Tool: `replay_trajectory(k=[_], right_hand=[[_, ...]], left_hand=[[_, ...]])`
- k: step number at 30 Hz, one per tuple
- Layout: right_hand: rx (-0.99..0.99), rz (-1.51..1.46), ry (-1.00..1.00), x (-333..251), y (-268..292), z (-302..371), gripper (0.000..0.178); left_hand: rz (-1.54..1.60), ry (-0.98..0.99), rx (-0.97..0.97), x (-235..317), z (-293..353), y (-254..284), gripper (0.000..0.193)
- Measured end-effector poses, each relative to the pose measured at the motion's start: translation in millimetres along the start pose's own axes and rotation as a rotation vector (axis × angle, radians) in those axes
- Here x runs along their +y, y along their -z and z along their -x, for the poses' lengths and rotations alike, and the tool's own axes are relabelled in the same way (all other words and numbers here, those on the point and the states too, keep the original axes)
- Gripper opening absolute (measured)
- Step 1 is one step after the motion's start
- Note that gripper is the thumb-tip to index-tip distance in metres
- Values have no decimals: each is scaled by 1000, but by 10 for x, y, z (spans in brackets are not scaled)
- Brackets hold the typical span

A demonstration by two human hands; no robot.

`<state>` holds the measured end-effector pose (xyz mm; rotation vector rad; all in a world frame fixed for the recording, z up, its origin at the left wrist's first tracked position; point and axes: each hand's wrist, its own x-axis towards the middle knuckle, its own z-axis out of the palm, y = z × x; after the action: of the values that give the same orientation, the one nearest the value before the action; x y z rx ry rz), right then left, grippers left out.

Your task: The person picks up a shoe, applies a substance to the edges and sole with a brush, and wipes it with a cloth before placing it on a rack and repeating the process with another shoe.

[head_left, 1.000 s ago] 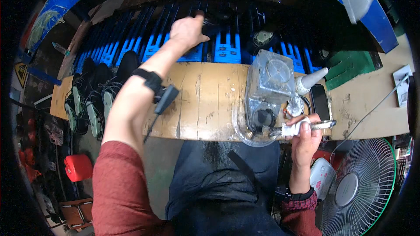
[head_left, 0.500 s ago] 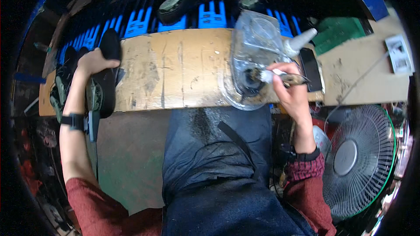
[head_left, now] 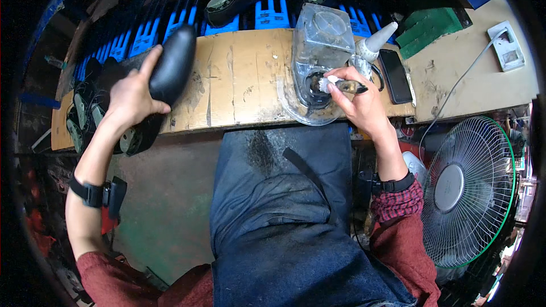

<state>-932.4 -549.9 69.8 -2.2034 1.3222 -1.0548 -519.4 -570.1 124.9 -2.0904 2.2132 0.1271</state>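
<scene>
The left hand's (head_left: 129,99) fingers clasp one black shoe (head_left: 177,57), upper left of the frame; it lies to their upper right, long axis slanting up rightward, that hand nearer. The right hand (head_left: 367,108) pinches one brush (head_left: 351,86) at one black cup (head_left: 312,84), right of centre. Two pale-soled shoes (head_left: 222,1) lie beyond the worktop (head_left: 244,74); one fan (head_left: 469,193), lower right.

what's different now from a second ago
The left hand has moved left from the blue rack, taken hold of a black shoe and brought it rightward. The right hand has moved the brush from beside the black pot to its opening. It still holds the brush; the plastic box, phone and fan stayed put.
</scene>
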Motion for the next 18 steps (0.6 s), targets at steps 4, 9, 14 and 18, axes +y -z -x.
replay_trajectory(k=[4, 9, 14, 18], right_hand=[[36, 161, -130, 55, -63, 115, 18], [432, -519, -455, 85, -214, 295, 13], [343, -782, -458, -188, -505, 301, 12], [78, -964, -336, -530, -1007, -161, 15]], left_hand=[[385, -116, 576, 76, 284, 15, 116], [580, -276, 796, 464, 554, -791, 64], [598, -693, 934, 622, 933, -1361, 39], [588, -679, 880, 624, 1027, -1306, 37]])
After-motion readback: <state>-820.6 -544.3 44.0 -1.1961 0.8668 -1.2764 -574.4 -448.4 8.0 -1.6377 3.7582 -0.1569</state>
